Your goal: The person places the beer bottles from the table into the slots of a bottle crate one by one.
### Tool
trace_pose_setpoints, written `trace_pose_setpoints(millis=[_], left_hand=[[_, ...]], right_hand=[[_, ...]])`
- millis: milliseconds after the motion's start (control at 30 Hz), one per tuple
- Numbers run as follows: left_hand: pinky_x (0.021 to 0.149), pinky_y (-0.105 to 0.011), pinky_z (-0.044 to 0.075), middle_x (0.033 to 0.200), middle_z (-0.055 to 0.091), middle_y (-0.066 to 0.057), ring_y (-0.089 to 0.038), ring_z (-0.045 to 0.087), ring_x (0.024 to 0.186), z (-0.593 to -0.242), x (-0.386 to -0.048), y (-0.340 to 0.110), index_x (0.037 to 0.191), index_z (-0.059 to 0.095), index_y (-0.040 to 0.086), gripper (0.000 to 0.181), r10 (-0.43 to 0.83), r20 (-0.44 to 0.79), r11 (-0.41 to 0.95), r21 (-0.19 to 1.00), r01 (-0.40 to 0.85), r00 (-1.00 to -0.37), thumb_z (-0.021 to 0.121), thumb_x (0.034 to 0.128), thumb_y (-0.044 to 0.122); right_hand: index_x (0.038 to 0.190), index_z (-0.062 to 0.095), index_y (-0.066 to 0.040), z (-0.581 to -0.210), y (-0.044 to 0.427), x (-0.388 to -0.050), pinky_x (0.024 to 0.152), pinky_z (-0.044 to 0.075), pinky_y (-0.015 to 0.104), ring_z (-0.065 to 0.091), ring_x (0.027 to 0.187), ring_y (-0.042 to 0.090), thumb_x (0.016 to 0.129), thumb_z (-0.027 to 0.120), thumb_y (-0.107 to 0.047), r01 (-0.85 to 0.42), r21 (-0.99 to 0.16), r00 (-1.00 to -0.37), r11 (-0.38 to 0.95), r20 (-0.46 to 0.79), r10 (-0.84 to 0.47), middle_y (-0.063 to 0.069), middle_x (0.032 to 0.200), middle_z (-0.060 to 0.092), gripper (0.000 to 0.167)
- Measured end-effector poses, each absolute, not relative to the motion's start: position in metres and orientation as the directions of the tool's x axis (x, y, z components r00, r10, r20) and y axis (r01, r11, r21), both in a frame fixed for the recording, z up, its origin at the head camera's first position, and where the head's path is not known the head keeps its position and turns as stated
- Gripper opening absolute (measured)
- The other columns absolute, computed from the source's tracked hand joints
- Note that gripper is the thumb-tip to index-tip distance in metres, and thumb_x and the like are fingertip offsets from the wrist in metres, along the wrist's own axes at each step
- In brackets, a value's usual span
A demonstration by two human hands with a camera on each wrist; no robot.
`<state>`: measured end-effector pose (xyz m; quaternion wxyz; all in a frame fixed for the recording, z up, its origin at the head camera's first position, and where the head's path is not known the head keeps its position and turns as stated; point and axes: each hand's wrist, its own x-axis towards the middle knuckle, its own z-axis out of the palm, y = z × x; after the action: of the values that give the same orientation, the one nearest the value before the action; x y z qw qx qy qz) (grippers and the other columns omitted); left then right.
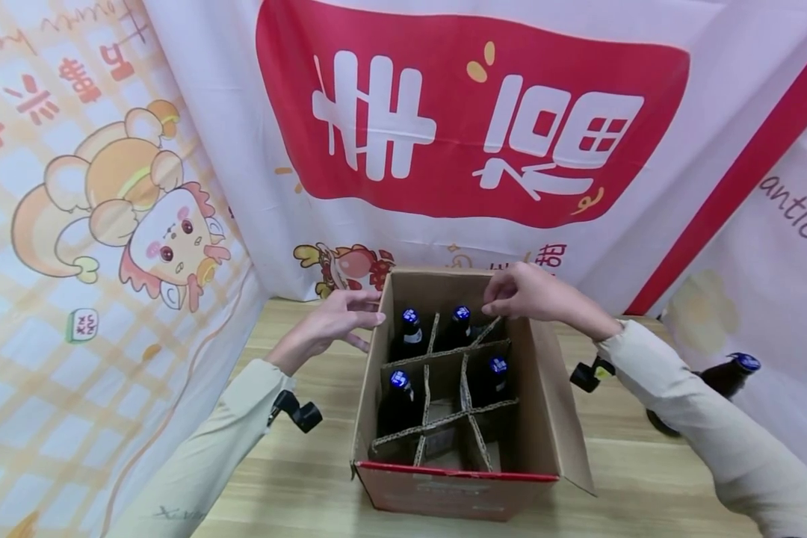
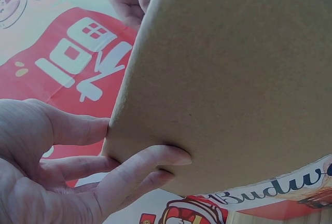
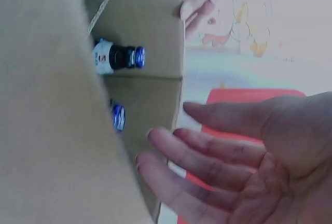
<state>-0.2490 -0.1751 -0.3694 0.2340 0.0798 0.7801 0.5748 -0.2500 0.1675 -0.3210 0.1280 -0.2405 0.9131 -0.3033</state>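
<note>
A cardboard box (image 1: pixel 453 493) stands upright on the table, its top open. Cardboard dividers (image 1: pixel 444 351) split the inside into compartments, and several dark bottles with blue caps stand in some of them, one a bottle (image 1: pixel 412 329) at the far left. My left hand (image 1: pixel 332 323) touches the outside of the box's left wall near the far corner, thumb at the edge and fingers extended along the cardboard (image 2: pixel 218 89). Over the far right corner hovers my right hand (image 1: pixel 527 293), holding nothing; its fingers (image 3: pixel 207 164) are loosely bent in the right wrist view.
Another dark bottle (image 1: pixel 729 373) with a blue cap is on the table to the right, partly hidden by my right sleeve. One flap (image 1: pixel 568 418) folds outward on the box's right side. Behind the wooden table (image 1: pixel 296 463) hangs a printed cloth (image 1: pixel 471 112).
</note>
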Motion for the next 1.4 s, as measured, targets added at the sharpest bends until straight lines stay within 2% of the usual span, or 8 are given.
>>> trace_pose_setpoints(millis=[200, 467, 600, 833, 1000, 1167, 1333, 1400], left_hand=[[0.079, -0.045, 0.068, 0.154, 0.046, -0.03, -0.045, 0.058, 0.13, -0.37, -0.249, -0.174, 0.158, 0.039, -0.004, 0.064, 0.403, -0.266, 0.314, 0.939, -0.14, -0.876, 0.066, 0.1018, 0.008], [0.079, -0.044, 0.068, 0.155, 0.046, -0.03, -0.045, 0.059, 0.13, -0.37, -0.25, -0.174, 0.158, 0.039, -0.004, 0.063, 0.398, -0.269, 0.32, 0.937, -0.142, -0.877, 0.066, 0.1018, 0.008], [0.079, -0.044, 0.068, 0.155, 0.046, -0.03, -0.045, 0.058, 0.131, -0.37, -0.25, -0.175, 0.158, 0.039, -0.004, 0.064, 0.393, -0.276, 0.324, 0.934, -0.15, -0.877, 0.066, 0.1018, 0.009], [0.08, -0.046, 0.068, 0.156, 0.045, -0.03, -0.046, 0.056, 0.134, -0.37, -0.249, -0.176, 0.159, 0.037, -0.004, 0.065, 0.403, -0.277, 0.324, 0.934, -0.147, -0.873, 0.065, 0.1021, 0.008], [0.081, -0.046, 0.068, 0.157, 0.044, -0.03, -0.047, 0.055, 0.135, -0.37, -0.248, -0.176, 0.159, 0.036, -0.005, 0.065, 0.409, -0.27, 0.319, 0.937, -0.141, -0.872, 0.065, 0.1023, 0.008], [0.083, -0.049, 0.067, 0.157, 0.044, -0.031, -0.047, 0.055, 0.135, -0.37, -0.248, -0.176, 0.158, 0.037, -0.005, 0.063, 0.408, -0.269, 0.316, 0.938, -0.142, -0.872, 0.065, 0.1025, 0.008], [0.084, -0.049, 0.067, 0.157, 0.044, -0.031, -0.047, 0.055, 0.135, -0.37, -0.248, -0.176, 0.158, 0.037, -0.005, 0.063, 0.411, -0.269, 0.313, 0.939, -0.143, -0.871, 0.064, 0.1025, 0.008], [0.083, -0.048, 0.068, 0.157, 0.044, -0.031, -0.047, 0.055, 0.135, -0.37, -0.248, -0.176, 0.158, 0.037, -0.005, 0.063, 0.409, -0.269, 0.312, 0.939, -0.144, -0.872, 0.064, 0.1025, 0.008]], right_hand=[[0.117, 0.072, 0.003, -0.327, 0.19, -0.249, 0.074, 0.068, 0.036, 0.076, 0.083, 0.032, 0.097, 0.074, -0.011, -0.347, -0.69, -0.867, 0.635, -0.022, -0.498, 0.018, 0.1, 0.076, 0.024], [0.121, 0.072, 0.004, -0.336, 0.216, -0.248, 0.073, 0.067, 0.027, 0.077, 0.088, 0.032, 0.096, 0.075, -0.006, -0.391, -0.673, -0.902, 0.628, 0.142, -0.409, 0.021, 0.106, 0.077, 0.027], [0.136, 0.063, 0.002, -0.339, 0.225, -0.248, 0.071, 0.066, 0.025, 0.076, 0.097, 0.036, 0.097, 0.074, -0.008, -0.337, -0.679, -0.932, 0.652, 0.143, -0.333, 0.025, 0.115, 0.074, 0.041], [0.161, 0.029, -0.002, -0.348, 0.25, -0.25, 0.069, 0.065, 0.023, 0.077, 0.089, 0.023, 0.102, 0.07, -0.028, -0.156, -0.738, -0.981, 0.657, 0.038, -0.191, 0.032, 0.13, 0.065, 0.077], [0.163, 0.024, -0.001, -0.362, 0.275, -0.253, 0.07, 0.065, 0.022, 0.077, 0.093, 0.023, 0.102, 0.066, -0.047, -0.094, -0.717, -0.994, 0.691, 0.025, -0.109, 0.032, 0.135, 0.062, 0.087], [0.158, 0.033, 0.001, -0.377, 0.296, -0.255, 0.07, 0.065, 0.022, 0.077, 0.094, 0.03, 0.101, 0.064, -0.051, -0.074, -0.687, -0.997, 0.723, 0.057, -0.048, 0.033, 0.131, 0.064, 0.084], [0.148, 0.043, 0.008, -0.391, 0.323, -0.259, 0.067, 0.066, 0.026, 0.074, 0.096, 0.041, 0.105, 0.063, -0.04, -0.102, -0.634, -0.991, 0.766, 0.132, -0.022, 0.037, 0.123, 0.066, 0.068], [0.143, 0.047, 0.01, -0.397, 0.336, -0.26, 0.07, 0.068, 0.036, 0.071, 0.098, 0.046, 0.106, 0.063, -0.037, -0.098, -0.602, -0.989, 0.793, 0.147, -0.011, 0.038, 0.122, 0.066, 0.062]])
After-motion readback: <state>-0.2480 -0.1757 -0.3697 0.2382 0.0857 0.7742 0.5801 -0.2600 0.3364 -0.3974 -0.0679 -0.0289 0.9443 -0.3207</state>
